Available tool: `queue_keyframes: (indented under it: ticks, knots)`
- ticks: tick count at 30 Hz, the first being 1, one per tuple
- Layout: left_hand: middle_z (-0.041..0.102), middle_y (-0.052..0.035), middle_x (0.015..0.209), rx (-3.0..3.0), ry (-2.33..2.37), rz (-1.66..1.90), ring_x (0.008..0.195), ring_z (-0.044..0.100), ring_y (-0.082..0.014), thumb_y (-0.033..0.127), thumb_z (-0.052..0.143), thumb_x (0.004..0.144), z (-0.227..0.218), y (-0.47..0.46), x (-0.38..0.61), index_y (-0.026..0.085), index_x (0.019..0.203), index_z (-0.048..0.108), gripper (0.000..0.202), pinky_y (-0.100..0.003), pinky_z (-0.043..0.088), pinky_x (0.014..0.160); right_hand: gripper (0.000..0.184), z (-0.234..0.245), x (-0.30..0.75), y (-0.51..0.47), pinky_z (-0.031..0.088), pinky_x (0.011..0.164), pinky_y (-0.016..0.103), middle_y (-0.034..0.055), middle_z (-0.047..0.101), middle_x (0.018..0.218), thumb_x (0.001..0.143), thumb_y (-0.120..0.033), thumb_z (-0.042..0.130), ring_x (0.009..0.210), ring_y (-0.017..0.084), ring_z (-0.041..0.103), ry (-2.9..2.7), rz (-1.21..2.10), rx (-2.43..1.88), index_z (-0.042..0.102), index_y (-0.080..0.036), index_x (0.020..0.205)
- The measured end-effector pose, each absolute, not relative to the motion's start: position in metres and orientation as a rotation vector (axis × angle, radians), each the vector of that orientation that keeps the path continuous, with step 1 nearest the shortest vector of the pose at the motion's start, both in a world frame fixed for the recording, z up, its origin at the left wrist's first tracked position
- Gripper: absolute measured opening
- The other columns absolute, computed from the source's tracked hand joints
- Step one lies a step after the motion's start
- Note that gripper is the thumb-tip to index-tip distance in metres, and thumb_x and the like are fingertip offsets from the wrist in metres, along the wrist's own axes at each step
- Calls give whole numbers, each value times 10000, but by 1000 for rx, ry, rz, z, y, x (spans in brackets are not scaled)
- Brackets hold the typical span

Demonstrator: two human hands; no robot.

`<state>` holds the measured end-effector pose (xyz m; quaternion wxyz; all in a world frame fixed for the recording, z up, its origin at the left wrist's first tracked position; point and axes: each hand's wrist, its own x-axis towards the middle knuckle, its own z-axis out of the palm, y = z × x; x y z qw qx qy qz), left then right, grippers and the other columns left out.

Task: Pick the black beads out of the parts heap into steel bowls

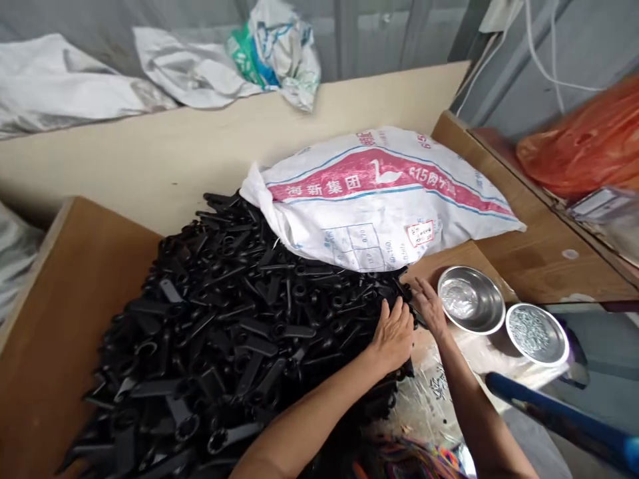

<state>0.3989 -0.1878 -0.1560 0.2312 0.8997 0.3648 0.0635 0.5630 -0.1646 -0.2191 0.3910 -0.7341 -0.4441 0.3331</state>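
A large heap of black handle-like parts (239,319), each with a ring at one end, spreads across the left and middle of the head view. My left hand (394,336) lies on the heap's right edge, fingers laid out over the parts. Just to its right, my right hand (428,306) has its fingers stretched toward the same edge, between the heap and a steel bowl (492,319). Both hands seem to touch the outermost parts; the surfaces under the fingers are hidden.
A white woven sack (349,223) with a red band lies over the heap's back. A second bowl (536,336) holds many small metal pieces. Wooden boards (539,213) border the work area. A blue bar (554,416) crosses at lower right; small screw-like pieces (439,384) lie near my right forearm.
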Motion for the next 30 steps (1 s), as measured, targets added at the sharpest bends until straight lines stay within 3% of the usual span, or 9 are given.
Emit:
queue_keyframes:
  ticks: [3, 5, 11, 17, 19, 21, 25, 28, 30]
  knots:
    - [359, -200, 1403, 2473, 1070, 112, 1351, 195, -335, 360, 461, 826, -182, -168, 425, 44, 1346, 355, 618, -604, 118, 1083, 640, -252, 574, -163, 199, 1109, 464, 133, 352, 1419, 820, -503, 398, 1338, 242, 260, -1348, 785, -1908, 412, -129, 1339]
    - [339, -184, 1422, 2443, 1106, 61, 1341, 209, -352, 412, 476, 810, -195, -160, 426, 68, 1378, 316, 684, -632, 116, 1067, 636, -264, 576, -154, 181, 1116, 461, 142, 311, 1438, 851, -495, 349, 1349, 248, 230, -1503, 766, -1894, 384, -113, 1358]
    - [448, -155, 1356, 2400, 1274, -125, 1302, 311, -331, 172, 343, 814, -198, -152, 358, 107, 1361, 384, 552, -599, 209, 1042, 612, -276, 505, -133, 160, 1129, 453, 85, 237, 1480, 880, -469, 322, 1367, 252, 177, -1642, 901, -1714, 305, -166, 1412]
    - [473, -88, 1351, 2450, 1311, -270, 1295, 350, -274, 187, 409, 748, -179, -141, 277, 182, 1306, 481, 563, -517, 212, 1081, 698, -275, 408, -141, 112, 1137, 477, 37, 85, 1520, 880, -448, 370, 1390, 248, -19, -1492, 1128, -1584, 90, -187, 1463]
    - [471, -81, 1352, 2454, 1314, -317, 1298, 351, -266, 191, 416, 749, -175, -137, 269, 194, 1305, 483, 560, -513, 200, 1088, 711, -267, 407, -139, 146, 1125, 494, 58, 140, 1510, 859, -452, 418, 1388, 268, 30, -1451, 1227, -1590, 135, -194, 1459]
    - [461, -83, 1359, 2421, 1297, -382, 1290, 366, -260, 198, 414, 768, -168, -138, 269, 182, 1313, 472, 548, -509, 189, 1094, 679, -252, 423, -136, 209, 1104, 495, 92, 262, 1470, 825, -448, 489, 1360, 296, 171, -1482, 1314, -1551, 285, -193, 1421]
    - [549, -74, 1273, 2426, 1185, -374, 1185, 487, -282, 305, 492, 792, -135, -144, 280, 216, 1253, 536, 472, -510, 304, 1029, 341, -207, 486, -135, 451, 900, 373, 85, 627, 1077, 793, -395, 547, 1007, 245, 566, -1364, 1236, -1427, 658, -185, 1038]
    - [654, -44, 1114, 2692, 1172, 217, 1039, 587, -234, 344, 518, 818, -102, -130, 302, 245, 1149, 609, 357, -401, 400, 933, 290, -180, 545, -127, 481, 769, 327, 43, 650, 833, 771, -422, 561, 788, 196, 589, -939, 858, -1604, 657, -181, 900]
    - [631, -83, 1153, 2843, 1248, 727, 1099, 548, -264, 359, 551, 811, -88, -103, 324, 207, 1131, 618, 360, -430, 340, 982, 365, -175, 586, -109, 470, 786, 340, 42, 634, 864, 718, -461, 611, 812, 200, 572, -719, 545, -1682, 623, -176, 946]
